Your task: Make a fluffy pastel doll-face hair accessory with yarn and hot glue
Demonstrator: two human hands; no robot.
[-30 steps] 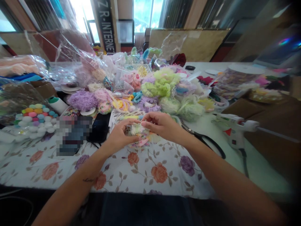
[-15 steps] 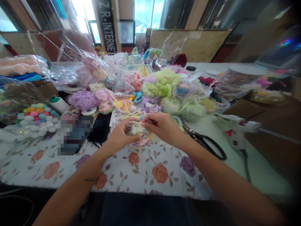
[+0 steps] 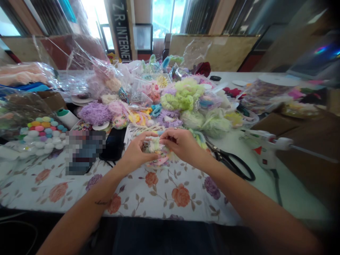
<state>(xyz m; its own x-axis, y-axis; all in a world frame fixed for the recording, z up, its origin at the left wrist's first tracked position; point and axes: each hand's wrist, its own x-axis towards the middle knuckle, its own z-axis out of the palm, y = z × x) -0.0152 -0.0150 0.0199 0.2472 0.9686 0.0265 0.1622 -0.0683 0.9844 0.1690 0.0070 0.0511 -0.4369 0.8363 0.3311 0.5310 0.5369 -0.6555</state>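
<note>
A small pastel doll (image 3: 160,158) with a painted face and pale green-white frill lies on the flowered cloth (image 3: 164,191). My left hand (image 3: 138,150) curves round its left side, thumb on the doll and fingers bent over the frill (image 3: 154,144). From the right, my right hand (image 3: 179,141) pinches at the frill's edge, its fingertips pressed together; the bit between them is too small to make out. Both hands are close together, with the doll's upper part partly hidden by them.
Black-handled scissors (image 3: 233,163) and a white glue gun (image 3: 265,148) lie to the right, beside a cardboard box (image 3: 305,156). Left are a black phone (image 3: 113,143) and bagged pompoms (image 3: 44,136). Behind, green tulle (image 3: 183,95) and purple yarn (image 3: 95,112) are heaped.
My right hand has shifted very slightly, staying at the frill. My left hand keeps its hold on the doll.
</note>
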